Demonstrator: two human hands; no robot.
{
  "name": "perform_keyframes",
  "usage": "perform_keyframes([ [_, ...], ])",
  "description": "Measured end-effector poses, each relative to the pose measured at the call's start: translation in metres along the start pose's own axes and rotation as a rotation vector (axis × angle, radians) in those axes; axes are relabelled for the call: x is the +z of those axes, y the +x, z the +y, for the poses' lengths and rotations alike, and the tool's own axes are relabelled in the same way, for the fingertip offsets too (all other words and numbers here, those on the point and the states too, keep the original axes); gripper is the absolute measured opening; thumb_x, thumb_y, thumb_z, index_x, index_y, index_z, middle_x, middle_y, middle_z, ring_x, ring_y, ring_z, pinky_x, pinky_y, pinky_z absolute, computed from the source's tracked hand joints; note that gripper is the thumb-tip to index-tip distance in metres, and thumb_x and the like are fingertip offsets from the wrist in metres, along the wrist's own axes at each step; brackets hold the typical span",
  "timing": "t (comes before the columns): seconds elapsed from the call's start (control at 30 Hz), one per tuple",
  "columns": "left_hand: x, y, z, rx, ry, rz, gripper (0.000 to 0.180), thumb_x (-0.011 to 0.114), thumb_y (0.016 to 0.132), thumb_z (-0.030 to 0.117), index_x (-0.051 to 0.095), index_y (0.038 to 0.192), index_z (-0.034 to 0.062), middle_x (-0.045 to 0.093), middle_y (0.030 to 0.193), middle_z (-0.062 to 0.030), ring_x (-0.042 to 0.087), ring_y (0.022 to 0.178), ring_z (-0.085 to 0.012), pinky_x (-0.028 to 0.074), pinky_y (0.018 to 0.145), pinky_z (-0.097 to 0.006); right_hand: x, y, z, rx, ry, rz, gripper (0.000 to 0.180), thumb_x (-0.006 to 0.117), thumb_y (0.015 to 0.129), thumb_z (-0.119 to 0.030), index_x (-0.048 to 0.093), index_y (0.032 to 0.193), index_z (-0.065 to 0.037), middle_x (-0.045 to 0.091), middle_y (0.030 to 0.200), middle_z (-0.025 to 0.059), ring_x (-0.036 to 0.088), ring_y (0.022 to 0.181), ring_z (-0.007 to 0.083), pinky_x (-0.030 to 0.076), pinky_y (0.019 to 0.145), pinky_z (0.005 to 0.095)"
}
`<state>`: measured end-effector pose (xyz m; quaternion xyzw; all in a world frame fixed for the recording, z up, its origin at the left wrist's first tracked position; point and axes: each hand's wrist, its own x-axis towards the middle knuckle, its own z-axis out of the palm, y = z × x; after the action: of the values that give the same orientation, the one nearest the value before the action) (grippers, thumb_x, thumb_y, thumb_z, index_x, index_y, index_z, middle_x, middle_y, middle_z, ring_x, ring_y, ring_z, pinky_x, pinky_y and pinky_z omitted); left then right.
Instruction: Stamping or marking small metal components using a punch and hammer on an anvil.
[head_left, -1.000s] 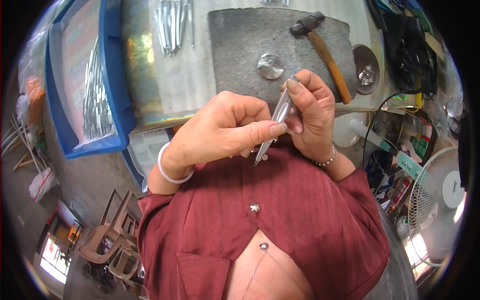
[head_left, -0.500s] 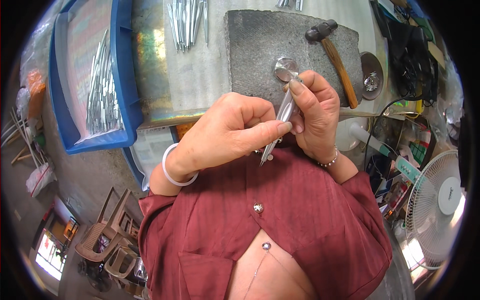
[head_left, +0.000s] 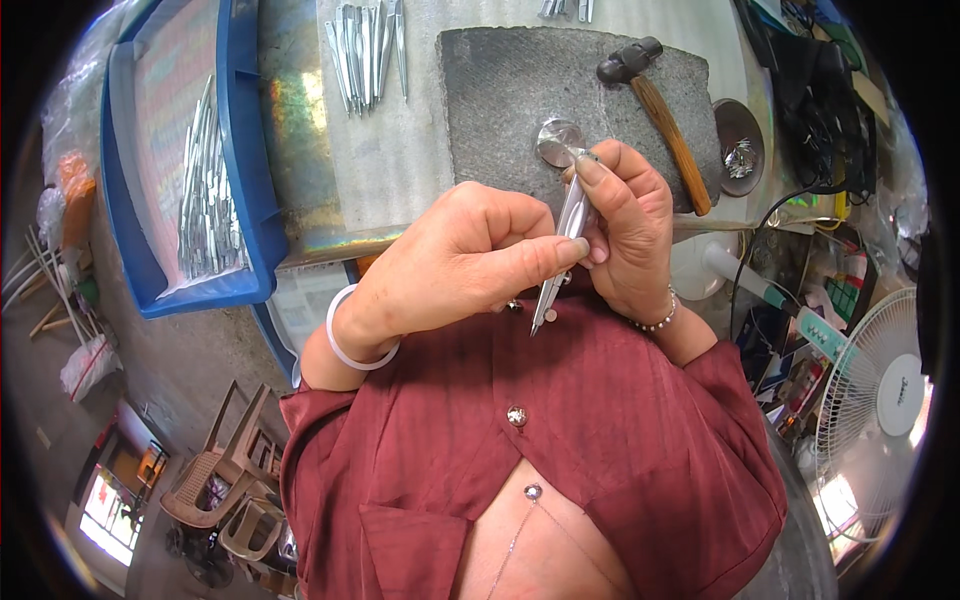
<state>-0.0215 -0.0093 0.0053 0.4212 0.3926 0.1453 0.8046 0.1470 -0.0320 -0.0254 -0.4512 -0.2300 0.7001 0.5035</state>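
Note:
Both of my hands are in front of my chest, closed on a slim silver compass-like tool [head_left: 547, 302] with narrow legs, a pointed lower tip and a small round knob near it. My left hand [head_left: 455, 255] pinches its middle with the thumb on top; the other fingers are curled beneath. My right hand [head_left: 635, 205] grips the upper end between thumb and forefinger. Just beyond that end, a round shiny metal block [head_left: 556, 135] sits on a grey stone slab [head_left: 490, 85]. Whether the tool touches the block I cannot tell. My fingers hide part of the tool.
A hammer [head_left: 672, 130] with a wooden handle lies on the slab, beside a dark dish [head_left: 733, 112] of small metal parts. Several silver pieces [head_left: 366, 60] lie at the back. Left, a blue tray [head_left: 240, 130] holds many more. A white fan [head_left: 885, 395] stands at right.
The tool's lower tip has swung slightly to the right, with both hands keeping their grip. The view has shifted a little, so the bench things appear displaced.

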Motion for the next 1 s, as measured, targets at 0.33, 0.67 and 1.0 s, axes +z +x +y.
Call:
perform_keyframes([
  [0.33,0.000,0.003,0.005,0.000,-0.031,-0.018,0.032,0.060,0.091,0.023,0.056,0.065,0.0063,0.046,0.049,0.0052,0.036,0.039,-0.0002,0.021,0.036,-0.019,-0.001,0.001,0.000,0.006,0.002,0.000,0.016,0.056,0.093,-0.017,0.055,0.082,-0.005,0.050,0.060,-0.0050,0.033,0.040,-0.0018,0.024,0.035,0.0150],
  [0.67,-0.005,0.006,0.007,-0.030,-0.132,-0.125,0.025,0.059,0.093,0.028,0.070,0.094,0.0056,0.051,0.055,0.0044,0.039,0.043,-0.0015,0.029,0.038,-0.019,-0.004,0.002,-0.004,0.055,0.101,-0.012,0.018,0.058,0.091,-0.012,0.052,0.075,-0.006,0.054,0.060,0.0015,0.039,0.040,0.0021,0.032,0.036,0.0167],
  [1.0,-0.004,0.013,0.001,-0.025,-0.160,-0.132,0.023,0.059,0.093,0.026,0.070,0.093,0.0057,0.050,0.054,0.0038,0.040,0.043,-0.0016,0.029,0.038,-0.018,-0.005,0.005,-0.009,0.056,0.119,-0.017,0.017,0.058,0.092,-0.012,0.052,0.076,-0.006,0.054,0.061,0.0014,0.040,0.040,0.0022,0.032,0.036,0.0166],
])
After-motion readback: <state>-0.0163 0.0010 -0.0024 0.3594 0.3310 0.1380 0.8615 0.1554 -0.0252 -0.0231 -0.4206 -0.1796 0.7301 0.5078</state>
